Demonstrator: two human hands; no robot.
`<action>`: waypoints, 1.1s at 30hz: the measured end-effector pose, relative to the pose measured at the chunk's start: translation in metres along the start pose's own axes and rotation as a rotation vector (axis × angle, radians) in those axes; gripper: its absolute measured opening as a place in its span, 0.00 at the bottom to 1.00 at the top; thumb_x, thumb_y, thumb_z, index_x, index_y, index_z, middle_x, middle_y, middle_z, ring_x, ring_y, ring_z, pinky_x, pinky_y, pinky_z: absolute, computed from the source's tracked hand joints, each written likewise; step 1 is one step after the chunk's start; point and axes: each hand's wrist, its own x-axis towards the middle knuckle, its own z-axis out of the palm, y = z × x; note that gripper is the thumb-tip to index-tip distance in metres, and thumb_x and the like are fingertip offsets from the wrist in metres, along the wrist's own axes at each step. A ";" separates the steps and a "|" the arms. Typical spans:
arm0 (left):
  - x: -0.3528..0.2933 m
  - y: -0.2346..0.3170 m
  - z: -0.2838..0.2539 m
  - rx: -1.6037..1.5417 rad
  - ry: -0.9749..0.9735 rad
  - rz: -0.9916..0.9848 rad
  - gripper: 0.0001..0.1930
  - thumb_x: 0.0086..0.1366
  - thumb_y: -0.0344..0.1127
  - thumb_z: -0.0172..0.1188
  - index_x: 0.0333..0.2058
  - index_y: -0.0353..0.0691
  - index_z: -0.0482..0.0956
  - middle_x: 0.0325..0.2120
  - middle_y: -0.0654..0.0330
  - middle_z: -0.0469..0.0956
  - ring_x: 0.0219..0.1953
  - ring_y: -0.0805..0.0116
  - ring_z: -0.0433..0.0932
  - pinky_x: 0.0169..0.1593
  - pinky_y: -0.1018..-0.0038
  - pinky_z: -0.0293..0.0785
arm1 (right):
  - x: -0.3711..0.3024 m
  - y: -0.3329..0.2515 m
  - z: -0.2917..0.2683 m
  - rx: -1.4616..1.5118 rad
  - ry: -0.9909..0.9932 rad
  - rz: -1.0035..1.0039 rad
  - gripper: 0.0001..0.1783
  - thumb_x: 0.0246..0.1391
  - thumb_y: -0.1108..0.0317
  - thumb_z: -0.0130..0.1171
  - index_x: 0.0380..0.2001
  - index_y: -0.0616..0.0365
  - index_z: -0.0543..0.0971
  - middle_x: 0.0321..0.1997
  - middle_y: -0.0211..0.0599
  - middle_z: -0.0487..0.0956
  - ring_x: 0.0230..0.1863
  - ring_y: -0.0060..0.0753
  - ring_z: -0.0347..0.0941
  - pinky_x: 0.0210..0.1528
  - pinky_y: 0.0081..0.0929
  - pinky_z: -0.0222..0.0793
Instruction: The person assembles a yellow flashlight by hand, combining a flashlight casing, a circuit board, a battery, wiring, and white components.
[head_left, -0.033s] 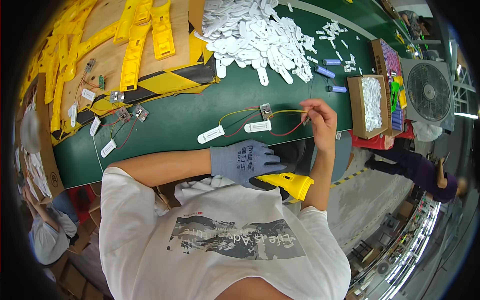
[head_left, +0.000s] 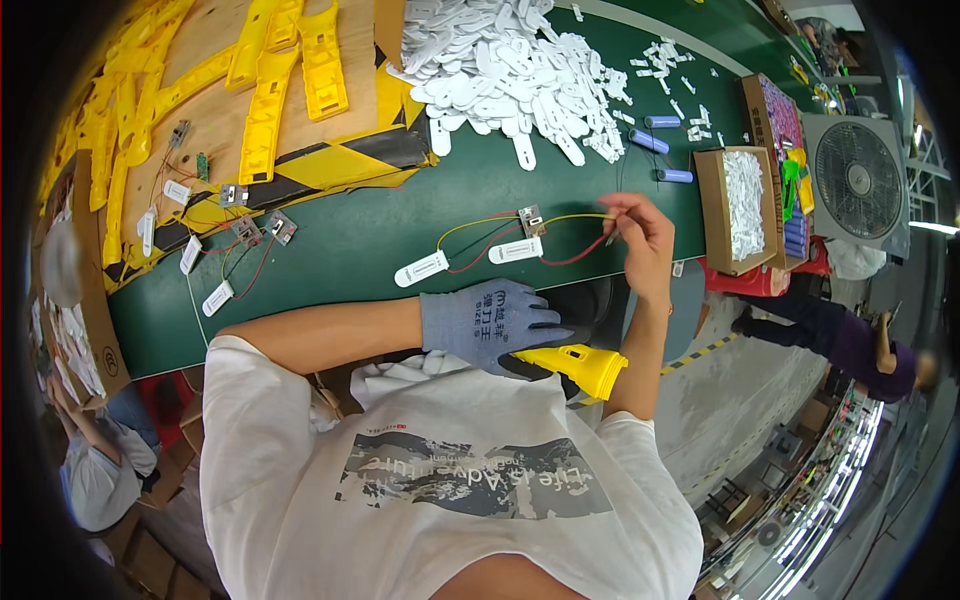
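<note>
My left hand (head_left: 492,325), in a grey-blue glove with dark fingertips, is wrapped around a yellow flashlight housing (head_left: 585,370) whose wide end points right. At the table's front edge my bare right hand (head_left: 645,240) pinches the ends of a yellow and a red wire (head_left: 573,261); what sits between the fingertips is partly hidden. Those wires run left toward a small switch board (head_left: 531,221) and a white strip piece (head_left: 515,251) on the green table. A second white strip piece (head_left: 421,268) lies further left, joined by more wires.
A heap of white strips (head_left: 500,85) covers the table's back. Purple cylindrical cells (head_left: 649,143) lie right of it, near a cardboard box (head_left: 711,215) of white parts and a fan (head_left: 857,180). Yellow housings (head_left: 270,115) and wired boards (head_left: 246,230) are at left.
The yellow wire beside my right hand has shifted slightly away from me. Both hands keep their grip and place.
</note>
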 end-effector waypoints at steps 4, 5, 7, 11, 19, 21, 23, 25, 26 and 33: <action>-0.001 -0.004 0.005 0.021 0.151 0.078 0.31 0.53 0.53 0.62 0.51 0.41 0.71 0.36 0.57 0.75 0.34 0.61 0.76 0.38 0.69 0.73 | 0.000 0.000 0.005 -0.721 0.246 -0.588 0.19 0.39 0.76 0.56 0.40 0.55 0.79 0.41 0.36 0.78 0.43 0.38 0.73 0.47 0.32 0.68; -0.001 -0.004 0.005 0.021 0.144 0.088 0.31 0.53 0.53 0.62 0.51 0.41 0.71 0.36 0.57 0.75 0.34 0.61 0.76 0.38 0.69 0.73 | -0.008 0.001 0.011 -0.709 0.203 -0.603 0.21 0.34 0.73 0.57 0.39 0.52 0.79 0.46 0.37 0.77 0.48 0.45 0.71 0.52 0.40 0.65; -0.002 -0.003 -0.002 -0.142 0.223 -0.018 0.30 0.50 0.50 0.66 0.50 0.41 0.73 0.33 0.57 0.76 0.32 0.59 0.76 0.37 0.66 0.73 | -0.014 -0.010 0.027 -0.794 -0.032 -0.701 0.22 0.35 0.69 0.61 0.41 0.49 0.80 0.49 0.32 0.76 0.52 0.39 0.71 0.57 0.41 0.64; -0.020 -0.021 0.013 -0.380 0.462 -0.311 0.23 0.51 0.36 0.64 0.47 0.38 0.72 0.33 0.53 0.76 0.33 0.53 0.77 0.37 0.67 0.73 | -0.031 0.003 0.036 -0.769 -0.204 -0.711 0.23 0.38 0.60 0.65 0.43 0.47 0.80 0.52 0.28 0.75 0.55 0.35 0.69 0.57 0.40 0.64; 0.004 -0.020 -0.003 -1.044 1.052 -0.463 0.19 0.68 0.31 0.49 0.55 0.35 0.61 0.42 0.56 0.74 0.44 0.70 0.74 0.48 0.75 0.71 | -0.062 0.034 0.022 -0.655 0.032 -0.804 0.18 0.39 0.77 0.65 0.38 0.50 0.82 0.37 0.27 0.80 0.33 0.31 0.76 0.31 0.26 0.70; 0.006 -0.014 -0.008 -1.049 1.095 -0.435 0.19 0.63 0.30 0.56 0.52 0.36 0.65 0.44 0.53 0.74 0.46 0.63 0.75 0.49 0.70 0.72 | -0.065 0.028 0.033 -0.348 0.132 -0.719 0.17 0.41 0.77 0.65 0.39 0.54 0.82 0.27 0.33 0.79 0.22 0.30 0.72 0.24 0.24 0.66; 0.004 -0.013 -0.011 -0.988 1.044 -0.457 0.19 0.63 0.30 0.57 0.52 0.36 0.65 0.44 0.53 0.74 0.46 0.62 0.75 0.49 0.70 0.72 | -0.068 0.005 0.045 -0.277 0.041 -0.475 0.15 0.43 0.77 0.64 0.39 0.57 0.82 0.26 0.35 0.78 0.22 0.29 0.72 0.24 0.23 0.66; 0.004 -0.011 -0.014 -0.868 0.967 -0.481 0.19 0.62 0.30 0.57 0.51 0.36 0.65 0.44 0.53 0.74 0.46 0.61 0.75 0.49 0.69 0.72 | -0.065 -0.013 0.052 -0.157 -0.085 -0.072 0.11 0.49 0.77 0.61 0.38 0.64 0.81 0.24 0.36 0.77 0.21 0.21 0.71 0.24 0.19 0.65; 0.003 -0.011 -0.016 -0.807 0.928 -0.490 0.19 0.62 0.30 0.58 0.51 0.36 0.65 0.44 0.53 0.74 0.47 0.61 0.75 0.49 0.69 0.72 | -0.063 -0.007 0.056 -0.151 -0.072 -0.068 0.11 0.49 0.77 0.61 0.38 0.64 0.81 0.24 0.36 0.77 0.21 0.21 0.71 0.24 0.19 0.65; 0.007 -0.007 -0.019 -0.424 0.690 -0.397 0.19 0.60 0.30 0.60 0.49 0.37 0.67 0.44 0.51 0.75 0.47 0.58 0.75 0.50 0.66 0.72 | -0.074 0.007 0.036 0.430 -0.051 0.195 0.11 0.52 0.76 0.61 0.40 0.66 0.80 0.25 0.30 0.80 0.22 0.11 0.70 0.22 0.11 0.67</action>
